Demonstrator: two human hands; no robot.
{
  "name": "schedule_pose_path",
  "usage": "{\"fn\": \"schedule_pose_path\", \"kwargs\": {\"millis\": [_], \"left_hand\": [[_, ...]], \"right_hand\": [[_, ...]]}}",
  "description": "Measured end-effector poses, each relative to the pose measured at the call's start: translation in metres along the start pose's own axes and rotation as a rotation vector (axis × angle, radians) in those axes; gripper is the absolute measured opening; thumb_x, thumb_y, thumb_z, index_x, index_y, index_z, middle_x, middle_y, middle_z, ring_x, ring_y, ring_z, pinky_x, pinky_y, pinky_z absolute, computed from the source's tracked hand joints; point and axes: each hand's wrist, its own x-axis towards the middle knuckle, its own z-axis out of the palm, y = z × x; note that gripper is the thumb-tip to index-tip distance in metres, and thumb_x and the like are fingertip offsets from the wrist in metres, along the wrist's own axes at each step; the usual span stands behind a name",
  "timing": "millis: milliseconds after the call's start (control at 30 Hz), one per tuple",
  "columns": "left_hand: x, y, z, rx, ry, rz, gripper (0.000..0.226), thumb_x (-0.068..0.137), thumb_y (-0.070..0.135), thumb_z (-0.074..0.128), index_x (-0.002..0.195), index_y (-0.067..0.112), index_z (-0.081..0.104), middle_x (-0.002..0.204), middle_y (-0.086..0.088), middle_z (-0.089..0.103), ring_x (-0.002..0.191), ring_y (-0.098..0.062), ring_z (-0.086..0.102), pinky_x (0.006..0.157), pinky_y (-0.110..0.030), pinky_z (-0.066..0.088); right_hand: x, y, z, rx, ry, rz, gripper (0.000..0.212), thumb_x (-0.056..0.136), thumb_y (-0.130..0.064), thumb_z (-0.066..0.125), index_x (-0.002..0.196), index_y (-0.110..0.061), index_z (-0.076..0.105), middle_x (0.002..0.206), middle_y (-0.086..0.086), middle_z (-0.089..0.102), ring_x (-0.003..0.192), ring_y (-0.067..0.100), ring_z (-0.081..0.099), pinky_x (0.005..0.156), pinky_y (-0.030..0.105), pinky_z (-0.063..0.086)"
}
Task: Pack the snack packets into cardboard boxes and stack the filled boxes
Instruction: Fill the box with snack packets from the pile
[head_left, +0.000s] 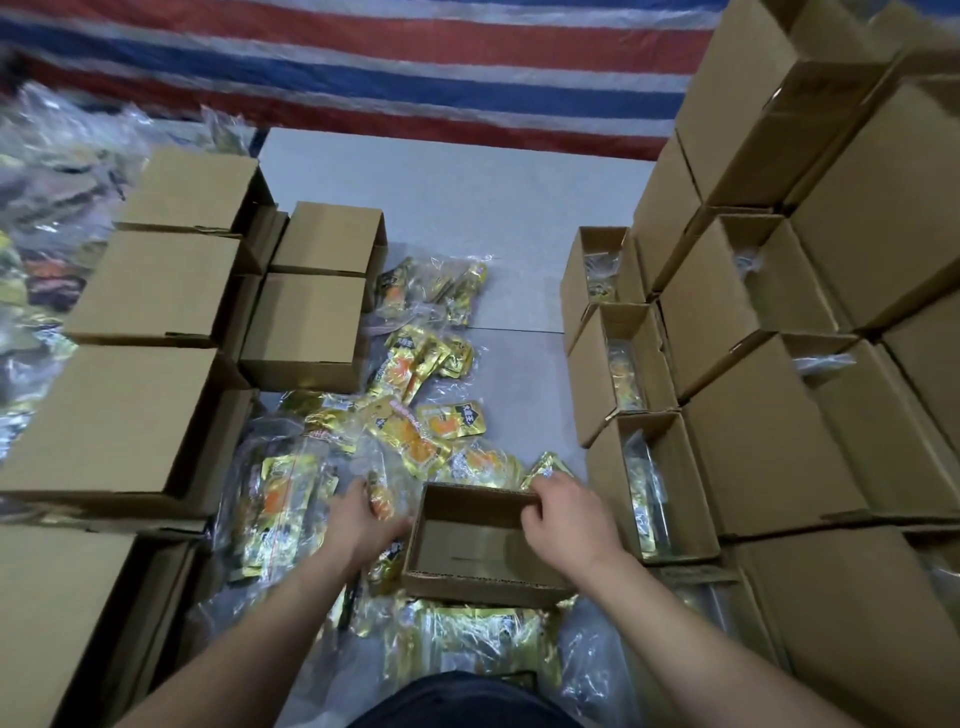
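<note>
Two hands are working: left hand (358, 514) is pinching a gold snack packet (382, 501) at nine o'clock of the open box (483, 577); right hand (569, 519) is gripping its far rim. Packet print is unreadable.

The floor (457, 208) is pale grey, smooth, with a thin dark seam running across it at mid-frame. Beyond its far edge lies a tarp (363, 67) striped in red, blue and white, the bands running left to right and slightly wrinkled. The light is even and dim, casting only soft shadows. No wall, window or furniture shows in this downward view.
</note>
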Motion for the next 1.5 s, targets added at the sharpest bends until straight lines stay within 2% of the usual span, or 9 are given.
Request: {"fn": "schedule_pose_path", "kwargs": {"millis": [267, 467, 700, 833, 1033, 1200, 1300, 1367, 1500], "left_hand": [[-0.006, -0.001, -0.003, -0.306, -0.142, -0.052, 0.110, 0.075, 0.006, 0.085, 0.156, 0.015, 0.011, 0.143, -0.022, 0.047, 0.116, -0.037, 0.059, 0.097, -0.051, 0.053], [-0.018, -0.005, -0.013, -0.254, -0.225, -0.051, 0.042, 0.080, 0.021, 0.081, 0.115, 0.010, 0.062, 0.104, -0.009, 0.070, 0.101, -0.028, 0.066, 0.096, -0.048, 0.052], [-0.031, -0.008, -0.031, -0.410, -0.214, 0.008, 0.037, 0.089, 0.007, 0.070, 0.125, 0.009, 0.060, 0.107, -0.018, 0.070, 0.101, -0.038, 0.066, 0.083, -0.043, 0.054], [-0.044, -0.001, -0.059, -0.468, -0.057, 0.106, 0.022, 0.096, 0.025, 0.063, 0.118, 0.026, 0.060, 0.110, -0.004, 0.065, 0.092, -0.019, 0.060, 0.095, -0.045, 0.049], [-0.062, 0.049, -0.098, -0.779, 0.032, 0.193, 0.024, 0.099, 0.026, 0.058, 0.121, 0.016, 0.062, 0.112, -0.012, 0.073, 0.111, -0.036, 0.066, 0.105, -0.058, 0.045], [-0.093, 0.127, -0.095, -0.881, -0.098, 0.369, 0.046, 0.084, 0.041, 0.067, 0.120, 0.013, 0.063, 0.111, -0.015, 0.073, 0.103, -0.033, 0.071, 0.091, -0.049, 0.055], [-0.109, 0.168, -0.086, -0.844, -0.167, 0.425, 0.044, 0.086, 0.042, 0.065, 0.117, 0.011, 0.065, 0.106, -0.012, 0.075, 0.101, -0.030, 0.072, 0.088, -0.045, 0.055], [-0.115, 0.187, -0.080, -0.841, -0.195, 0.443, 0.036, 0.092, 0.038, 0.063, 0.118, 0.013, 0.064, 0.103, -0.007, 0.076, 0.100, -0.029, 0.072, 0.087, -0.043, 0.056], [-0.127, 0.209, -0.066, -0.732, -0.129, 0.519, 0.046, 0.092, 0.051, 0.057, 0.126, 0.021, 0.061, 0.116, -0.004, 0.072, 0.111, -0.027, 0.067, 0.101, -0.051, 0.049]], "right_hand": [[0.004, 0.001, -0.002, -0.011, -0.004, 0.017, 0.021, 0.086, -0.028, 0.047, 0.098, -0.019, 0.062, 0.101, 0.003, 0.062, 0.092, 0.028, 0.063, 0.075, 0.034, 0.049], [0.005, 0.006, -0.003, 0.010, -0.041, 0.032, 0.018, 0.087, -0.028, 0.047, 0.097, -0.022, 0.061, 0.103, 0.001, 0.062, 0.093, 0.025, 0.062, 0.076, 0.033, 0.048], [0.004, 0.008, -0.005, 0.072, 0.006, 0.020, 0.010, 0.088, -0.021, 0.049, 0.091, -0.029, 0.054, 0.088, -0.010, 0.049, 0.081, 0.014, 0.054, 0.071, 0.028, 0.043], [0.003, 0.007, -0.006, 0.071, -0.014, 0.037, 0.012, 0.087, -0.023, 0.048, 0.095, -0.026, 0.057, 0.088, -0.011, 0.048, 0.081, 0.014, 0.053, 0.073, 0.029, 0.044], [0.000, -0.016, -0.029, 0.011, -0.038, 0.002, 0.055, 0.089, -0.044, 0.035, 0.138, -0.024, 0.050, 0.138, -0.004, 0.054, 0.132, 0.019, 0.045, 0.118, 0.048, 0.022], [0.012, -0.078, -0.095, 0.871, -0.068, -0.047, 0.079, 0.081, -0.071, 0.054, 0.146, -0.030, 0.038, 0.142, -0.013, 0.047, 0.126, 0.002, 0.046, 0.100, 0.019, 0.038], [0.019, -0.099, -0.131, 1.218, -0.223, -0.002, 0.099, 0.069, -0.084, 0.061, 0.148, -0.029, 0.040, 0.149, -0.008, 0.046, 0.137, 0.016, 0.043, 0.114, 0.043, 0.036], [0.021, -0.095, -0.149, 1.384, -0.342, 0.002, 0.080, 0.075, -0.070, 0.063, 0.141, -0.026, 0.051, 0.142, 0.007, 0.057, 0.131, 0.030, 0.053, 0.109, 0.056, 0.041], [0.017, -0.083, -0.162, 1.594, -0.513, -0.110, 0.058, 0.072, -0.060, 0.072, 0.117, -0.023, 0.074, 0.118, 0.014, 0.071, 0.108, 0.032, 0.069, 0.088, 0.050, 0.057]]}}
